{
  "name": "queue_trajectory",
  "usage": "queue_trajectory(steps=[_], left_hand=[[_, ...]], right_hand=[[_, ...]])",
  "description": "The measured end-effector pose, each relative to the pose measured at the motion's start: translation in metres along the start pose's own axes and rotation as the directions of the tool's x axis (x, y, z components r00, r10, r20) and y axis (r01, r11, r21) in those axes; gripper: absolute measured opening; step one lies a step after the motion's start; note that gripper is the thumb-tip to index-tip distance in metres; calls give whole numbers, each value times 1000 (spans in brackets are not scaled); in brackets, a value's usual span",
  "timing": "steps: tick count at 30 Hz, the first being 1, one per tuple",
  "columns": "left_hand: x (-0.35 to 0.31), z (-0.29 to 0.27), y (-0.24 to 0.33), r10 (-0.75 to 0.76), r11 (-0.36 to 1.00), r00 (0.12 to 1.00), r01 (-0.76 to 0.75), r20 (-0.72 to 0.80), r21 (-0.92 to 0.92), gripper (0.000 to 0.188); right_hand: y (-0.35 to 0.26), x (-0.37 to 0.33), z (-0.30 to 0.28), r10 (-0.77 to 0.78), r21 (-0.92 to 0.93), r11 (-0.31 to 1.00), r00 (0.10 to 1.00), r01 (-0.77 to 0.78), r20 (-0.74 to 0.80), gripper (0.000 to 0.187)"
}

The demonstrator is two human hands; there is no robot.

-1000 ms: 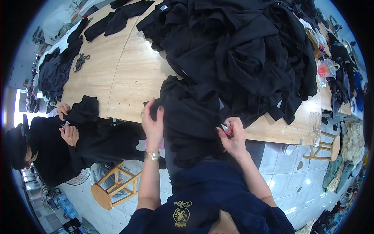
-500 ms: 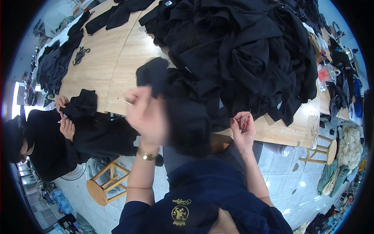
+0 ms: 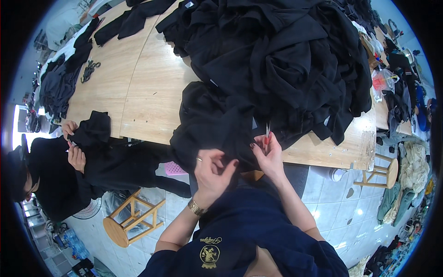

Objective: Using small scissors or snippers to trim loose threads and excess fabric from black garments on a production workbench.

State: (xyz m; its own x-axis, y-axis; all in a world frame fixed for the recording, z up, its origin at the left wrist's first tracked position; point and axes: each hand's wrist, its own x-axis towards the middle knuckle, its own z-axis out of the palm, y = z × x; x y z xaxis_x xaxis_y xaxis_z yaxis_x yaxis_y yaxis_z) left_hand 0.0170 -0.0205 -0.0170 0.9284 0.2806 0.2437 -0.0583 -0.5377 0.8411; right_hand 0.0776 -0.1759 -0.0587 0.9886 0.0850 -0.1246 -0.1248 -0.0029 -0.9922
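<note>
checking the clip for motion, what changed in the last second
The left hand, flat on the black cloth garment a second ago, rose blurred, then dropped back to its near edge, fingers curled. The right hand stayed at the garment, holding small red-handled snips. The black clothing pile and wooden table are unchanged.

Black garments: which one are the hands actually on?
The black garment draped over the table's near edge, apart from the big pile; left hand and right hand touch it.

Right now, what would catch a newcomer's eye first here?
A big heap of black garments covers the far right of the wooden table. At the near edge, the left hand grips a black garment while the right hand holds small red snips. At left, a co-worker handles another black piece.
</note>
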Motion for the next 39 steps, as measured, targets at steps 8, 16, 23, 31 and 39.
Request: queue_trajectory(steps=[8,16,23,31,39], left_hand=[[35,-1,3,-225,970,890,169,397,172,36],[52,-64,-2,-121,992,923,95,-365,-88,24],[33,-43,43,408,889,906,-423,114,174,30],[36,3,40,5,997,950,-27,313,66,23],[38,-3,21,-296,-187,662,667,688,-722,25]], right_hand=[[-24,-6,2,-144,42,989,989,144,13,13],[-27,7,-15,-236,-152,967,941,204,-242,10],[-52,7,5,-335,-211,929,933,304,-130,13],[-73,3,5,-211,474,862,977,179,14,22],[-55,-4,-9,-221,-18,974,967,225,130,37]])
